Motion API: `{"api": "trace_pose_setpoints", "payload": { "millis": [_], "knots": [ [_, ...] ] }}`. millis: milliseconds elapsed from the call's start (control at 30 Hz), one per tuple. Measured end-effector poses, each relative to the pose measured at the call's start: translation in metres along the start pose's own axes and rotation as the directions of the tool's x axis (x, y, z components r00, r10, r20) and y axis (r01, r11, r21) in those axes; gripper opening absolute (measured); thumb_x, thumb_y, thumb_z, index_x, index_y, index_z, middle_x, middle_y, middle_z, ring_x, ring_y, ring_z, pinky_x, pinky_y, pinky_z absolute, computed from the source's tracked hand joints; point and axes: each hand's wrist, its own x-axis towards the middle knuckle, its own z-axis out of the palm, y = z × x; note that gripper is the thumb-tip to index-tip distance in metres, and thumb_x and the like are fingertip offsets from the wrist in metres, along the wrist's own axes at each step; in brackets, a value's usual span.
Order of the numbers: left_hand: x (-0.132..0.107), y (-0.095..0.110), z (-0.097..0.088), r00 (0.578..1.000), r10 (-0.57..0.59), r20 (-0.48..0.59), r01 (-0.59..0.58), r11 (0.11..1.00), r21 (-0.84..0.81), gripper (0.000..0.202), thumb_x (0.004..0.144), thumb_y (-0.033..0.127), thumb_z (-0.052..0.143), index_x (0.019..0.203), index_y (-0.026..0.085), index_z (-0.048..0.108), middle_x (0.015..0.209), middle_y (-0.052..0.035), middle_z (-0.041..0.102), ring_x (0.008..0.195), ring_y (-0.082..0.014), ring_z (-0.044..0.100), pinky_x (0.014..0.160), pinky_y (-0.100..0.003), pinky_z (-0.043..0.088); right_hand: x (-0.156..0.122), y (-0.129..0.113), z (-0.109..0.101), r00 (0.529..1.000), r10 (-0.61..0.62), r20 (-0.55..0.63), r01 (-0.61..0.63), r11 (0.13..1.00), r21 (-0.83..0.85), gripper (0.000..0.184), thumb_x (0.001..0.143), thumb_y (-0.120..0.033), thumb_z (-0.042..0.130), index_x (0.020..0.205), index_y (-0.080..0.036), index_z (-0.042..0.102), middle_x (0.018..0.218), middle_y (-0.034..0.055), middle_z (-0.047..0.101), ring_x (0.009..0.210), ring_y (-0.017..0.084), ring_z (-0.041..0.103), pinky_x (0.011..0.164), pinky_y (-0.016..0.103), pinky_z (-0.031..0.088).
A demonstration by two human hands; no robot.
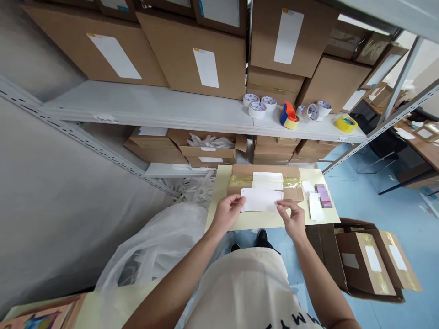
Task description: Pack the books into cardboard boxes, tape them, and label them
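A white paper label (262, 200) is stretched between my two hands, above the near edge of a taped cardboard box (241, 172). My left hand (229, 211) pinches its left end between thumb and fingers. At the other end, my right hand (292, 216) pinches the right edge. Another white label (267, 179) lies on top of the box, across its band of clear yellowish tape. The box rests on a pale yellow board (219, 223). To the right of the box, white paper slips (315, 206) lie beside a blurred purple item (323, 195).
On the grey shelf (164, 107) stand white tape rolls (257, 109), a red-and-blue tape dispenser (289, 115) and a yellow tape roll (345, 123). An open carton (322, 251) with labelled boxes sits on the floor at right. A translucent plastic bag (161, 237) bulges at left.
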Motion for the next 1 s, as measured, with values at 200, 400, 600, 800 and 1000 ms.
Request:
{"api": "trace_pose_setpoints", "payload": {
  "millis": [200,400,600,800,1000],
  "knots": [
    [0.018,0.008,0.016,0.978,0.195,-0.081,-0.144,0.896,0.421,0.032,0.081,0.046,0.052,0.07,0.02,0.068,0.074,-0.004,0.071,0.067,-0.0179,0.064,0.067,-0.028,0.049,0.016,0.014,-0.009,0.997,0.082,-0.014,-0.082,0.996,0.027,0.025,0.08,-0.044,0.069,0.088,-0.022,0.077,0.086,0.0076,0.074,0.078,0.021,0.064,0.078,0.038,0.053],
    [0.058,0.007,0.033,0.996,0.05,-0.068,-0.011,0.878,0.479,0.029,0.082,0.042,0.056,0.092,0.021,0.073,0.065,0.0001,0.07,0.065,-0.0185,0.066,0.067,-0.029,0.049,0.064,0.027,-0.021,0.976,0.197,0.091,-0.196,0.98,-0.013,0.037,0.076,-0.048,0.07,0.098,-0.02,0.078,0.081,0.0048,0.068,0.063,0.015,0.052,0.062,0.031,0.048],
    [0.087,-0.002,0.041,0.983,-0.053,-0.177,0.132,0.873,0.469,0.064,0.08,0.036,0.064,0.138,0.018,0.047,0.072,0.0011,0.073,0.071,-0.0187,0.07,0.071,-0.029,0.051,0.098,0.041,-0.025,0.926,0.298,0.232,-0.276,0.953,-0.126,0.048,0.075,-0.055,0.065,0.104,-0.019,0.077,0.065,0.0001,0.06,0.054,0.014,0.047,0.049,0.028,0.04],
    [0.088,0.018,0.049,0.973,-0.114,-0.201,0.214,0.773,0.598,0.059,0.082,0.032,0.061,0.136,0.013,0.047,0.076,-0.0021,0.075,0.086,-0.0242,0.071,0.079,-0.033,0.05,0.113,0.053,-0.026,0.907,0.282,0.314,-0.209,0.946,-0.247,0.044,0.078,-0.056,0.063,0.102,-0.022,0.077,0.06,-0.0015,0.062,0.054,0.015,0.054,0.052,0.028,0.043],
    [0.09,0.022,0.053,0.965,-0.16,-0.209,0.262,0.649,0.714,0.057,0.084,0.033,0.058,0.135,0.011,0.046,0.079,-0.0049,0.076,0.095,-0.0288,0.071,0.077,-0.035,0.05,0.119,0.05,-0.026,0.874,0.303,0.381,-0.156,0.916,-0.369,0.046,0.083,-0.059,0.059,0.107,-0.024,0.076,0.083,0.0058,0.075,0.072,0.022,0.066,0.063,0.034,0.05]
  ]
}}
